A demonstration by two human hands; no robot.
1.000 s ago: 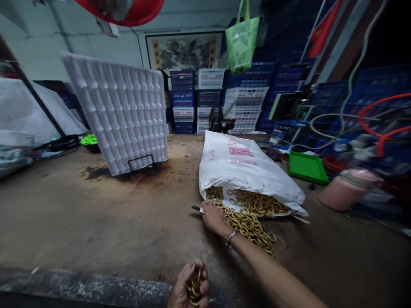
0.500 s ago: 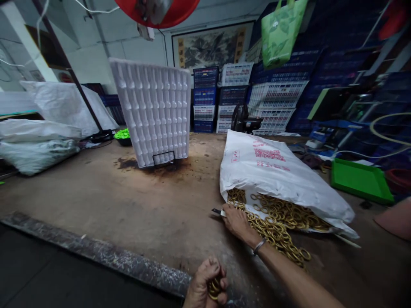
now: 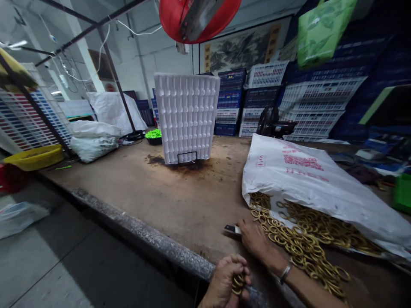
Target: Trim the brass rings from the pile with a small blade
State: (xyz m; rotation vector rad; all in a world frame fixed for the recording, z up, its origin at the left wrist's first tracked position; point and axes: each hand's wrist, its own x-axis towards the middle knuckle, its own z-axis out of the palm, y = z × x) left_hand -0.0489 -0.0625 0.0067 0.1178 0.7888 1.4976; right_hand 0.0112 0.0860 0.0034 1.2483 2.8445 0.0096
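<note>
My left hand (image 3: 226, 278) is closed around several brass-coloured rings (image 3: 238, 284) near the table's front edge. Farther right, my right hand (image 3: 255, 240) is low over the tabletop, with a metal bangle on its wrist. A small flat tool (image 3: 231, 229), dark at the end and pale nearer the fingers, sticks out of that hand; the rest is covered. Beside it, loose brass-coloured rings (image 3: 297, 241) spill from the open mouth of a white woven sack (image 3: 289, 175) with red print. The fingertips of my right hand are partly hidden.
On the wooden table (image 3: 128, 184), a white moulded tray (image 3: 189, 117) stands upright in a wire stand (image 3: 187, 157). Behind are a bowl of bright green pieces (image 3: 153, 136), a black fan (image 3: 272, 123) and stacked crates (image 3: 229, 102). A red lamp shade (image 3: 199, 21) hangs overhead.
The view has swung left, showing more floor and a yellow basin. My right hand and the flat tool have drawn slightly back from the sack's mouth. My left hand still holds rings.
</note>
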